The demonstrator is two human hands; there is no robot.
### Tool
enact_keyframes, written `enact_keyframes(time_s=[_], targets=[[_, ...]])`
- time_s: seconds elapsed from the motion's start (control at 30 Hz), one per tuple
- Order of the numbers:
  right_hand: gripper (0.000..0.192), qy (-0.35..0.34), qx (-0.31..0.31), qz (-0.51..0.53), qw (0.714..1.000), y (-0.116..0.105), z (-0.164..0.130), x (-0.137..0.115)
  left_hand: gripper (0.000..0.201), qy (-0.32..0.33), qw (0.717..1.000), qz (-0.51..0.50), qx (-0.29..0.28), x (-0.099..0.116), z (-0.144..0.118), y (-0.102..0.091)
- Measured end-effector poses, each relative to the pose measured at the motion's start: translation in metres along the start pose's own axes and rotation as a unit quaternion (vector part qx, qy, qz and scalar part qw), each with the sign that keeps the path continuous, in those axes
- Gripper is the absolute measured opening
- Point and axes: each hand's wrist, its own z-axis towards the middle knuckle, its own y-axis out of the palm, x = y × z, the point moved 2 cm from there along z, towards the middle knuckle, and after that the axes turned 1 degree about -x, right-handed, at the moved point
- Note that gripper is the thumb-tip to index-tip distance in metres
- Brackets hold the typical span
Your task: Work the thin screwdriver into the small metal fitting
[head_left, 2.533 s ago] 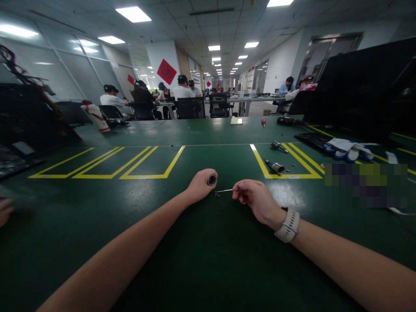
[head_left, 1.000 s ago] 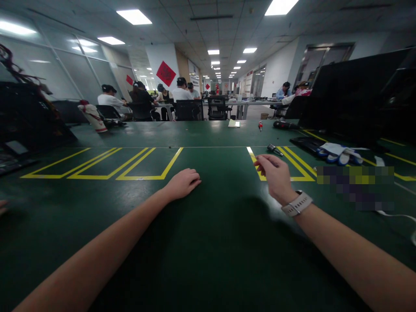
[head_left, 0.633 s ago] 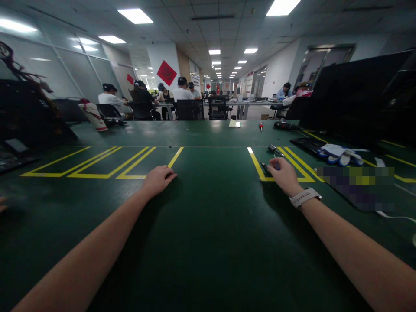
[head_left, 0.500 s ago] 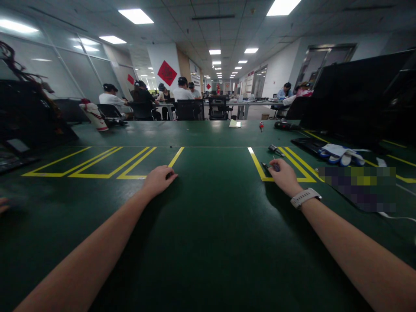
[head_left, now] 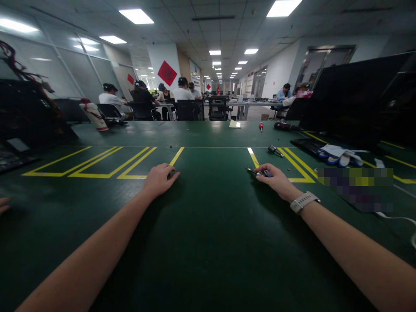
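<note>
While right hand (head_left: 276,178) grips tool (head_left: 256,172) | gloves (head_left: 338,154) near | socket (head_left: 275,150) beyond

A long open office runs back under a tiled ceiling (head_left: 208,26) with rows of bright panel lights (head_left: 135,16). Glass partitions (head_left: 65,69) line the left wall. A white pillar (head_left: 164,65) carries a red diamond sign (head_left: 167,73). Black chairs (head_left: 189,110) stand beyond the green surface (head_left: 208,242), near its far edge.

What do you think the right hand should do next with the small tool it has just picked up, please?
Probably carry the small metal tool across the green table toward the left hand. The right hand pinches the tool just above the mat, near the yellow line, while the left hand rests flat with its fingers over something small and dark, too hidden to name.
</note>
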Motion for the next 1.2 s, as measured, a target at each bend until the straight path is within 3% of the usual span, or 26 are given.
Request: enact_keyframes(time_s=[0.17,0.27,0.4,0.53,0.63,0.8,0.9,1.07,1.2], targets=[[0.021,-0.009,-0.069,0.015,0.997,0.013,-0.021,-0.014,0.033,0.023,1.0,0.003,0.015,0.008,-0.001,-0.004],[0.021,-0.015,-0.119,-0.007,0.993,0.022,-0.04,-0.024,0.028,0.03,0.997,-0.052,0.058,0.027,-0.002,-0.01],[0.022,-0.045,-0.191,-0.028,0.98,0.043,-0.073,-0.042,0.024,0.073,0.975,-0.191,0.085,0.083,-0.009,-0.023],[0.02,-0.101,-0.229,-0.015,0.968,0.064,-0.102,-0.054,0.018,0.158,0.948,-0.276,0.032,0.144,-0.029,-0.036],[0.018,-0.122,-0.23,-0.019,0.965,0.071,-0.111,-0.055,0.017,0.215,0.933,-0.288,0.007,0.168,-0.045,-0.04],[0.026,-0.092,-0.272,0.063,0.956,0.064,-0.106,-0.051,0.016,0.195,0.935,-0.296,0.027,0.166,-0.054,-0.039],[0.029,-0.033,-0.287,0.161,0.944,0.057,-0.101,-0.046,0.019,0.226,0.931,-0.286,-0.001,0.164,-0.053,-0.037],[0.022,0.051,-0.239,0.313,0.918,0.054,-0.095,-0.039,0.045,0.295,0.926,-0.228,-0.054,0.172,-0.055,-0.034],[0.018,0.078,-0.146,0.345,0.924,0.051,-0.09,-0.039,0.037,0.308,0.932,-0.167,-0.089,0.177,-0.056,-0.03]])
